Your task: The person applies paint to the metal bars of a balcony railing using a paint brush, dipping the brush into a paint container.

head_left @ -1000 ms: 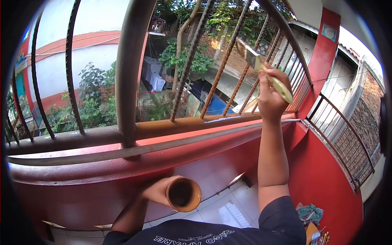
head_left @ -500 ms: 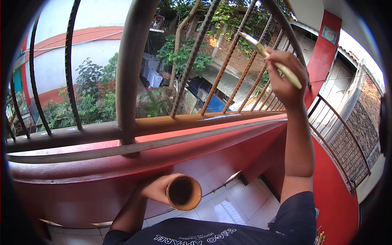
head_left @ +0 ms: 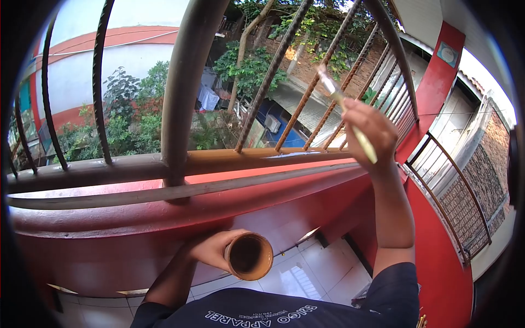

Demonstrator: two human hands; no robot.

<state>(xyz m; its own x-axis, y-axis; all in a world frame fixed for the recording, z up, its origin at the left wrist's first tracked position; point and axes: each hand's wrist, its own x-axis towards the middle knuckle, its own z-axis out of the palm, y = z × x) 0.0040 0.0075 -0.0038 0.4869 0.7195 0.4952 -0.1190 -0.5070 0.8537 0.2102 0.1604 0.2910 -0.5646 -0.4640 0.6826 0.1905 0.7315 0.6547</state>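
Observation:
My right hand (head_left: 372,131) is closed around the pale handle of a paintbrush (head_left: 331,87), its bristles up and to the left. The brush tip overlaps a twisted, rust-brown railing bar (head_left: 298,113) in this view. Lower down, my left hand (head_left: 214,249) grips a round cup (head_left: 267,257) from its left side, mouth toward me. Dark contents show inside the cup, and brown smears coat its inner wall. Beneath the bars runs the bottom rail (head_left: 229,160), orange-brown in its middle and duller brown at the left.
A thick post (head_left: 187,82) rises left of the middle. Below the rail, a thin pale pipe (head_left: 235,186) runs along the red wall (head_left: 311,205). White floor tiles (head_left: 295,276) lie beneath my hands. A second railing (head_left: 451,188) stands at the right; plants (head_left: 126,131) grow beyond the bars.
My right hand and the paintbrush have moved down and slightly left, the tip now lower along the bar. My left hand still holds the cup in nearly the same place. The view has shifted slightly.

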